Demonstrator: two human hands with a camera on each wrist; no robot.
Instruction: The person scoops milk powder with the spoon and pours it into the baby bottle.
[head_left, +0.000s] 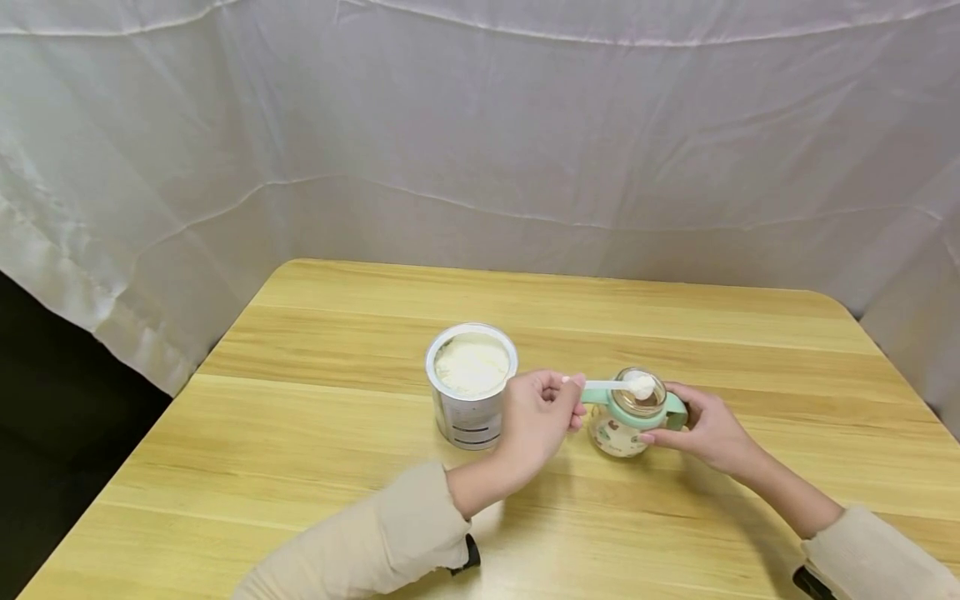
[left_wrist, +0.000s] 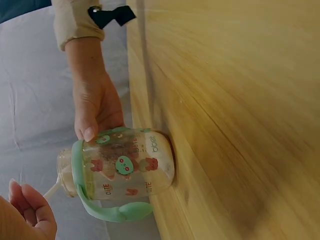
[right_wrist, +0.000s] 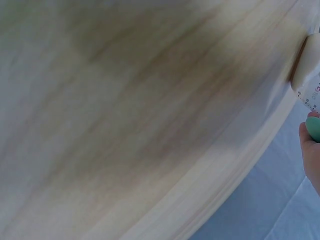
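My left hand (head_left: 542, 410) pinches the handle of a white scoop (head_left: 606, 385), whose heaped white powder (head_left: 641, 384) is over the mouth of a baby bottle (head_left: 621, 436). Clear and printed with small cartoon faces, the bottle stands upright on the table. It has a mint-green collar with two handles (left_wrist: 117, 212). From the right side, my right hand (head_left: 708, 433) holds the bottle by its handle and body. White powder lies in the bottom of the bottle (left_wrist: 131, 165). An uncovered tin (head_left: 448, 414) of cream-coloured powder stands just left of my left hand.
The wooden table (head_left: 300, 433) has a light grain and rounded far corners. Pale grey cloth (head_left: 480, 133) hangs behind it and along the sides. A dark area (head_left: 67, 433) lies beyond the table's left edge. Dark straps show at both cuffs.
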